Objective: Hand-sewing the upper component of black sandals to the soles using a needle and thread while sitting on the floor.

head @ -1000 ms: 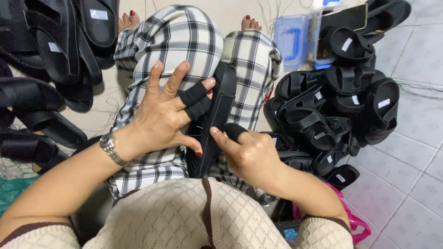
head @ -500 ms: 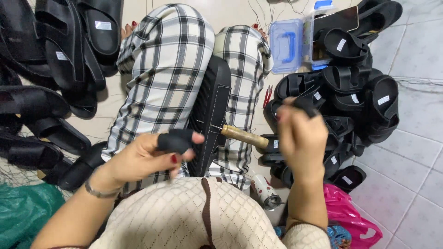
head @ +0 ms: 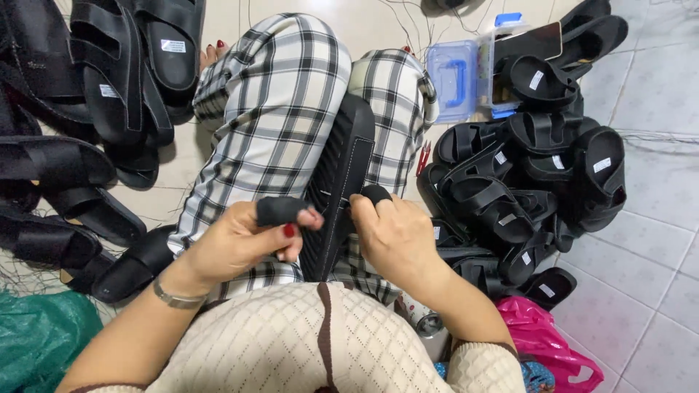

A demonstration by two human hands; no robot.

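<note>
A: Obs. Black sandal sole [head: 341, 185] stands on edge betw. the knees, held upright in the lap against plaid trousers [head: 277, 109]; white stitch line runs along its side.

B: Hands?

A: Left hand [head: 244, 244] at sole's left side, fingers curled closed; black finger guard [head: 280, 210] on the forefinger, red nail polish visible. Cannot tell whether it pinches anything, nothing seen betw. the fingertips. Right hand [head: 397, 236] on sole's right edge, fingers bent and pressed to it, thumb in a black guard [head: 376, 194] touching the sole. Whether it clamps the sole or just rests on it: cannot tell.

B: Wrist?

A: Metal bracelet [head: 175, 297] on left wrist. Cream knit sweater [head: 291, 342] below.

B: Surroundings?

A: Pile of black sandals [head: 539, 182] at right, on tile floor [head: 655, 240]. More black sandals [head: 109, 94] spread at left. Clear blue plastic box [head: 455, 76] beyond right knee. Small red snips [head: 423, 156] just beside right leg. Pink plastic bag [head: 550, 335] near right elbow; green bag [head: 36, 331] at lower left.
</note>
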